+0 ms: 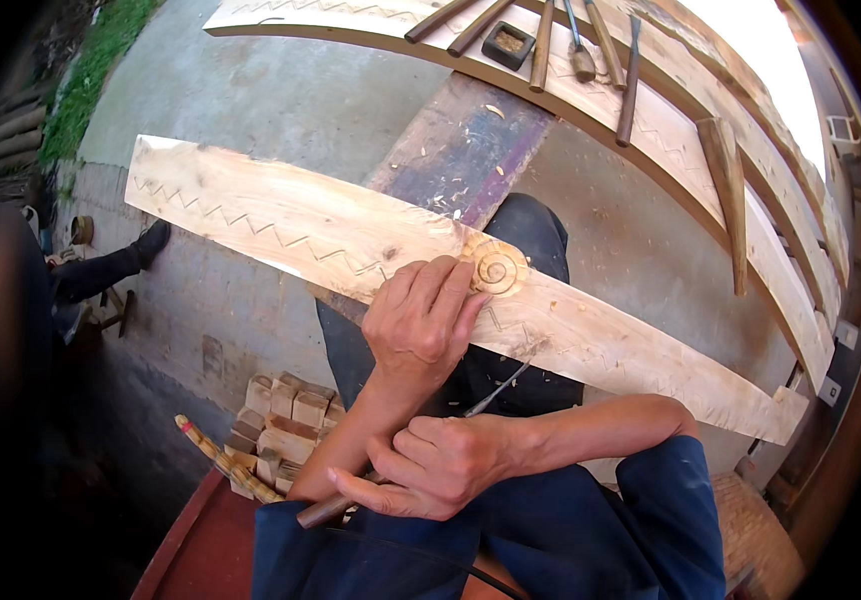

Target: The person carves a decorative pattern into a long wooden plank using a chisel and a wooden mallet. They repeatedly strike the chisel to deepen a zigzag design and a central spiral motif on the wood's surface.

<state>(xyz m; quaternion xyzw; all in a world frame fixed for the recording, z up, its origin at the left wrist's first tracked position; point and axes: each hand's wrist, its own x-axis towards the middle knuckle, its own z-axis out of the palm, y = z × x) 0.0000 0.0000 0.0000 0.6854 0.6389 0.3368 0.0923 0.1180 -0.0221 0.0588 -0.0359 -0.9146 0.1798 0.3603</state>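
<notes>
A long pale wooden board (290,215) lies slantwise before me, with a zigzag line cut along it. A round spiral carving (498,268) stands out near its middle. My left hand (418,318) rests on the board just left of the spiral, fingers laid over the wood and thumb apart, with no tool in it. Below it, near my lap, my right hand (440,465) is closed round a chisel. The chisel's wooden handle (325,512) sticks out at the left, and its thin metal shaft (498,390) points up and right toward the board's near edge.
A dark, worn bench plank (460,135) with wood chips supports the board. Beyond, another zigzag-cut board holds several chisels (542,45), a small square dark box (507,45) and a wooden mallet (725,190). Wood blocks (285,425) are piled at lower left. Someone's leg (100,275) shows at far left.
</notes>
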